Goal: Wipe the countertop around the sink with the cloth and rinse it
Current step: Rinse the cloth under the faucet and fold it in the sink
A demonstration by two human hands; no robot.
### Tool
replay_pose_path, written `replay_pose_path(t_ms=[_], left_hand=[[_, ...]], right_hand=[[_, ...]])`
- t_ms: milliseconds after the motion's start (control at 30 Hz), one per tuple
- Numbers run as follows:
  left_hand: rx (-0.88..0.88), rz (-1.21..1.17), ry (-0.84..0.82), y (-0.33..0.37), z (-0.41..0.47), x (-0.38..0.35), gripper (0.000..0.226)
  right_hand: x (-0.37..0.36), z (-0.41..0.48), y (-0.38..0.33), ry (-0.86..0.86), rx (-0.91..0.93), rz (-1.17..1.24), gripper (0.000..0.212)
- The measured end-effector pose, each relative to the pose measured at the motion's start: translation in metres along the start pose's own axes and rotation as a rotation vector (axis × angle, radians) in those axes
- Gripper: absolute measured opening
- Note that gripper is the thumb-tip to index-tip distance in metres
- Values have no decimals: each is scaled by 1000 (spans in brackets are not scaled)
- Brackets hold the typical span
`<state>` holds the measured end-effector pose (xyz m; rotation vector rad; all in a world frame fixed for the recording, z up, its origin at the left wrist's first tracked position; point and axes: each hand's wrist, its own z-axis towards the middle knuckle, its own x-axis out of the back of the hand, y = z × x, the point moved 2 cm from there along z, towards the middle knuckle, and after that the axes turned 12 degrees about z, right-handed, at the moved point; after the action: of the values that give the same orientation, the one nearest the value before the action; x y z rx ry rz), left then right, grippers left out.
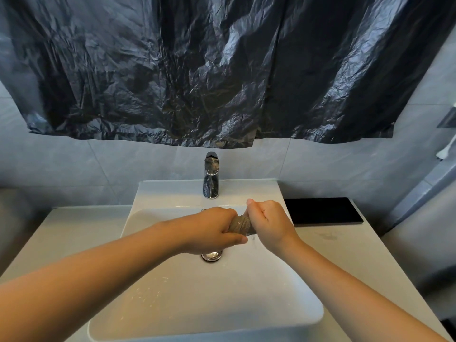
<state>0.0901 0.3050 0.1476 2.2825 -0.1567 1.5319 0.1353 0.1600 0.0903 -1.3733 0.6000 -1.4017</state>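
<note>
Plastic sheeting [222, 70], dark and crinkled, hangs across the wall above the counter [345, 248]. Below it, over the white sink [246, 304], the left hand [212, 230] and right hand [269, 218] each clench one end of the twisted cloth [241, 224], fingers wrapped tight, above the drain [211, 255].
</note>
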Motion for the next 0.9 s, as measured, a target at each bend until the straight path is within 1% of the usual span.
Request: replay_pose_path(t_ms=[200, 267, 300, 333, 433, 467, 533, 567, 633, 733, 800, 867, 900], left_hand=[[-42, 190, 118, -2, 8, -6, 30], [-35, 180, 117, -3, 12, -7, 32], [-21, 134, 105, -3, 13, -8, 32], [-2, 37, 94, -4, 15, -8, 31], [33, -448, 83, -5, 14, -9, 28], [31, -585, 104, -7, 14, -8, 29], [34, -769, 118, -13, 12, -6, 30], [44, -848, 83, -16, 11, -7, 30], [58, -1041, -54, -21, 7, -11, 28], [50, -1345, -302, -23, 2, -16, 27], [19, -1477, -501, -24, 0, -18, 29], [-41, -1597, -709, -22, -1, -20, 35], [-68, -1626, -775, -21, -1, -19, 37]], right_hand=[[-5, 3, 13, -28, -237, 161, 42], [-3, 4, 12, -36, -276, 165, 40], [0, 4, 10, -41, -265, 140, 41], [3, 4, 6, -49, -237, 98, 44], [17, 2, -9, -40, -104, -40, 51], [22, 2, -14, -27, -65, -61, 48], [29, 0, -18, -2, -25, -28, 38], [32, -2, -18, 6, -20, 25, 38], [36, -9, -15, 11, 38, 76, 50], [35, -26, -16, 51, 275, -81, 56], [32, -33, -15, 102, 450, -108, 52], [29, -32, -16, 151, 603, -96, 44], [28, -30, -18, 173, 657, -102, 40]])
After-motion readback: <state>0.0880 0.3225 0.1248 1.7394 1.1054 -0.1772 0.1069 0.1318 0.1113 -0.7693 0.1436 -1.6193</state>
